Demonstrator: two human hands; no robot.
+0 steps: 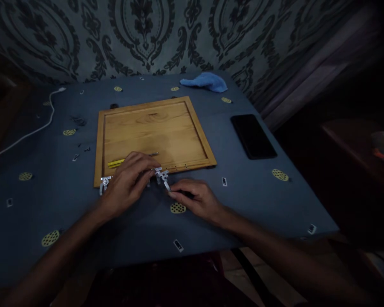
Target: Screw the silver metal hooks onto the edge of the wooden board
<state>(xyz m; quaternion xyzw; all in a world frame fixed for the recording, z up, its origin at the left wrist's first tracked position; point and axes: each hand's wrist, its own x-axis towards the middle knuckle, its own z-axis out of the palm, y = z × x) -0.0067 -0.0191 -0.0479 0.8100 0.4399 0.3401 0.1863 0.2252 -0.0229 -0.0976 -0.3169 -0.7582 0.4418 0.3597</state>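
Observation:
A framed wooden panel (147, 132) lies flat on the table, with small holes along its near edge. At that edge, my left hand (128, 179) is closed, its thumb and fingertips pinching the left end of a silver metal bracket (162, 175). The bracket's curved lower end is pinched between the thumb and forefinger of my right hand (196, 196). Another silver bracket (105, 183) sits at the panel's near left corner, partly behind my left wrist. A screwdriver with a yellow handle (115, 163) rests on the panel; my left hand hides its middle.
A black phone (253, 136) lies to the right on the patterned blue tablecloth (252, 200). Behind the panel is a blue cloth (206, 82). Small dark screws (87, 149) lie left of the panel, and a white cable (35, 130) runs along the far left.

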